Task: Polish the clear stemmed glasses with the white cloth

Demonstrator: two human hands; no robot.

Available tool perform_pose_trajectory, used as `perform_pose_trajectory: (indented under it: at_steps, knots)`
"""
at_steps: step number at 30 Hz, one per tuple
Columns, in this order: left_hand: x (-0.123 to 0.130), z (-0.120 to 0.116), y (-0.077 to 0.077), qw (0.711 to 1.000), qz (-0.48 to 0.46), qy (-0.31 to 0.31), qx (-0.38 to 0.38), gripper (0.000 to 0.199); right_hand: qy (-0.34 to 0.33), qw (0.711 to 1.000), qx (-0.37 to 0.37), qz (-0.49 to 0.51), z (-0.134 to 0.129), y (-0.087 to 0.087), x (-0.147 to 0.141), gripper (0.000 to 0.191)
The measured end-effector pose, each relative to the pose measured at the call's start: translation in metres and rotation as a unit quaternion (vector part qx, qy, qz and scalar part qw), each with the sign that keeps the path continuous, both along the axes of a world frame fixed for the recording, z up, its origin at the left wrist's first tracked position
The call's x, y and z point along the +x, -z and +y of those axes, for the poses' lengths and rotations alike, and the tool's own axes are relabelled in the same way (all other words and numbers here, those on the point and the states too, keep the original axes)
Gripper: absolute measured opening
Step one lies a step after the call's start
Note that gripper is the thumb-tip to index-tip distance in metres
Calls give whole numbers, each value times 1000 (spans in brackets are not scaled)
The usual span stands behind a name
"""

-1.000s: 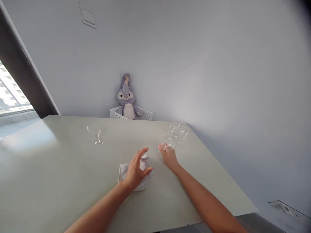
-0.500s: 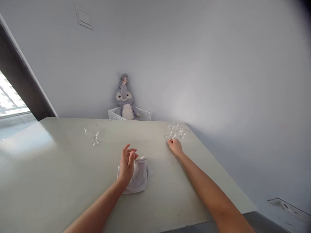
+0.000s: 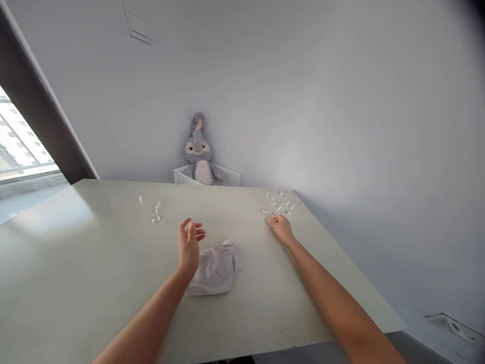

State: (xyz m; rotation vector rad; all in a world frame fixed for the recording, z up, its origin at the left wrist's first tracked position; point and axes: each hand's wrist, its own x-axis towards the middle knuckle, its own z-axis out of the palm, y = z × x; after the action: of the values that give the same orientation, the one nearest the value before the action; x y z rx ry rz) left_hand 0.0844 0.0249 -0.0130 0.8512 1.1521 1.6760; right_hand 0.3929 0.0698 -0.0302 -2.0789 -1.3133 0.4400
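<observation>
Several clear stemmed glasses (image 3: 282, 199) stand in a cluster near the table's far right corner. My right hand (image 3: 281, 228) has its fingers closed at the base of the nearest glass (image 3: 276, 208) in that cluster. A single stemmed glass (image 3: 154, 206) stands apart on the left side. Between the two, my left hand (image 3: 189, 246) is raised with fingers apart and holds nothing. A crumpled pale cloth (image 3: 214, 273) lies on the table just right of my left wrist.
The pale table (image 3: 94, 278) reaches to the wall. Behind its far edge, a grey plush toy (image 3: 200, 156) sits in a white perforated basket (image 3: 231, 177). A dark-framed window is at the far left.
My left hand has moved left, off the cloth, uncovering more of it. My right hand stays at the glass cluster. The whole view has shifted slightly.
</observation>
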Motion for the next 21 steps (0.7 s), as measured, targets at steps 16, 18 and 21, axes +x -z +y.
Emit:
perform_pose_trajectory:
  at_steps: [16, 18, 21]
  knots:
    - [-93, 77, -15, 924, -367, -99, -51, 54, -552, 784, 198, -203, -118, -23, -163, 52]
    - [-99, 82, -13, 924, -376, -63, -23, 55, -533, 796, 224, -182, -114, -12, -164, 36]
    - [-104, 89, -13, 922, -387, -24, 11, 54, -529, 807, 235, -121, -110, 0, -162, 24]
